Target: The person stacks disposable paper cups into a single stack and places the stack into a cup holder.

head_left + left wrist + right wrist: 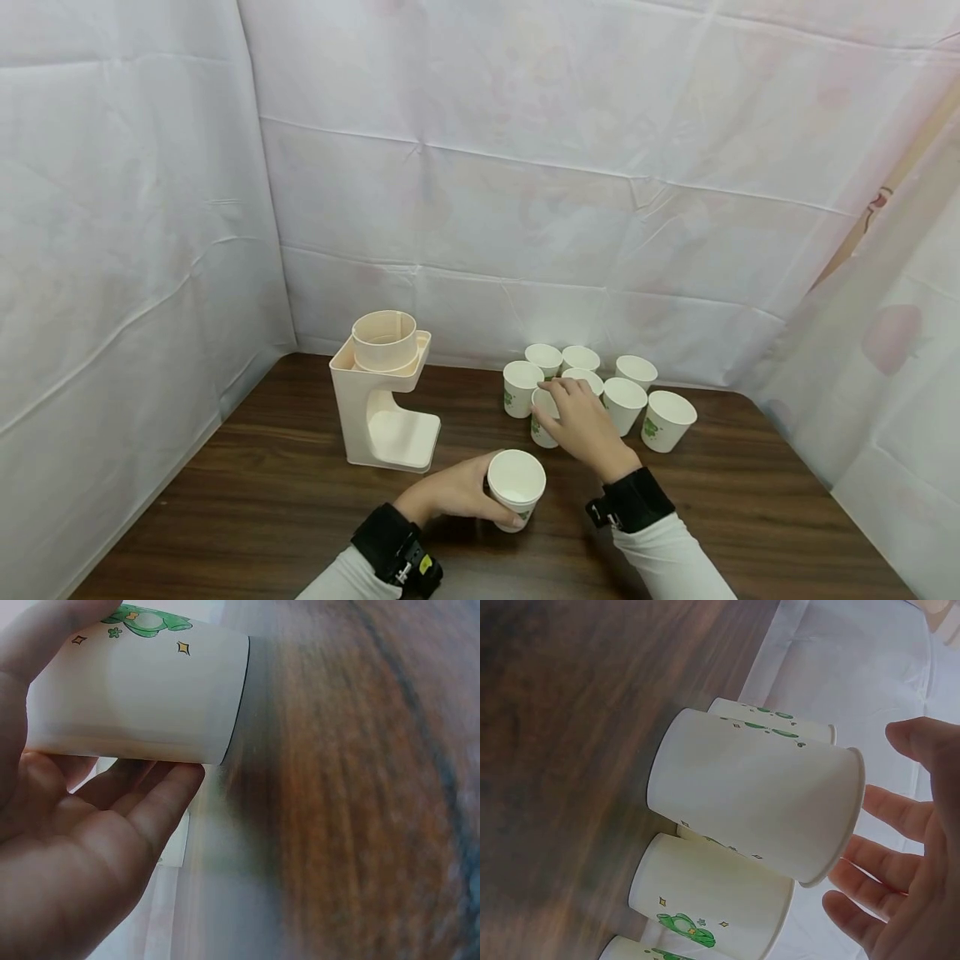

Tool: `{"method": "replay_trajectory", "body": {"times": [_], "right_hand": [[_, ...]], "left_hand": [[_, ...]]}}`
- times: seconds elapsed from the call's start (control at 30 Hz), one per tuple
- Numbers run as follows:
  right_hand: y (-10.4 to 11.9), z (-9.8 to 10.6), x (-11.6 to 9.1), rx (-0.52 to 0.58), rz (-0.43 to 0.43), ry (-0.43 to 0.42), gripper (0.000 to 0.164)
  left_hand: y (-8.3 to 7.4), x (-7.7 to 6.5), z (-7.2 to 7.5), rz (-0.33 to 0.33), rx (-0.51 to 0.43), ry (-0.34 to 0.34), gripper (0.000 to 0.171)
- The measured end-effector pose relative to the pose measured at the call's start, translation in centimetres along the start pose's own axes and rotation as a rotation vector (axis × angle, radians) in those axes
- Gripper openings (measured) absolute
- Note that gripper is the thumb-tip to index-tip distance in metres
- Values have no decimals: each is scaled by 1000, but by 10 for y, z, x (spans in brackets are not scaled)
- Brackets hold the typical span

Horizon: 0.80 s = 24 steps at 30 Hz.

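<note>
Backdrop: pale cloth [525, 208] is hung behind the table and at both sides, with creases and faint pink patches shown.
Surface: a dark wooden table [247, 500] is spread beneath everything.
Dispenser: a cream stand [356, 417] is placed toward the left rear of the table; an open-topped cylinder [384, 354] is seated in its top, and a flat tray [407, 437] is left exposed at its foot.
Cup group: eight white paper cups [624, 404] are stood upright, mouths up, close together at the right rear.
Sleeves and straps: both arms are covered by white sleeves [667, 550], and each wrist is wrapped by a black band [637, 500].
Left hand: the held cup [517, 479] is grasped by the left hand [457, 490], thumb and fingers wrapped about opposite sides; it is kept upright in front of the group, whether touching the table cannot be told.
Right hand: the front-left cup [543, 431] is reached over by the right hand [581, 421]; its fingers are spread, ungripping, the thumb held apart; contact with the rim cannot be told.
Print: a green cartoon figure [154, 621] and small yellow stars are printed on the held cup.
</note>
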State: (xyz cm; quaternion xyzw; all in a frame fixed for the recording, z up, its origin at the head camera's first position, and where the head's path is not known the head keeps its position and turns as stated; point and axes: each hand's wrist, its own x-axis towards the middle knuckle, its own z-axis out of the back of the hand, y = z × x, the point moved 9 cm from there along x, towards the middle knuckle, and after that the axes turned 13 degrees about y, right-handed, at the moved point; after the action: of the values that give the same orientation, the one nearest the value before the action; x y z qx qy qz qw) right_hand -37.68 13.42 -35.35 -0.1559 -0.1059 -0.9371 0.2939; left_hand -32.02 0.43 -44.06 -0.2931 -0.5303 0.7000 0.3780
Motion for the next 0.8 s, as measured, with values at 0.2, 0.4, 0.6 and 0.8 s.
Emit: {"method": "replay_trajectory", "body": {"times": [0.2, 0.4, 0.6, 0.8], "right_hand": [[-5, -6, 9, -11, -51, 83, 44], [-11, -12, 13, -4, -89, 142, 45], [-12, -13, 12, 7, -95, 155, 42], [-11, -12, 11, 42, -98, 180, 41]], "left_hand": [[0, 0, 1, 10, 11, -10, 71], [0, 0, 1, 6, 18, -12, 70], [-1, 0, 0, 4, 19, -9, 70], [0, -1, -1, 7, 6, 1, 71]]}}
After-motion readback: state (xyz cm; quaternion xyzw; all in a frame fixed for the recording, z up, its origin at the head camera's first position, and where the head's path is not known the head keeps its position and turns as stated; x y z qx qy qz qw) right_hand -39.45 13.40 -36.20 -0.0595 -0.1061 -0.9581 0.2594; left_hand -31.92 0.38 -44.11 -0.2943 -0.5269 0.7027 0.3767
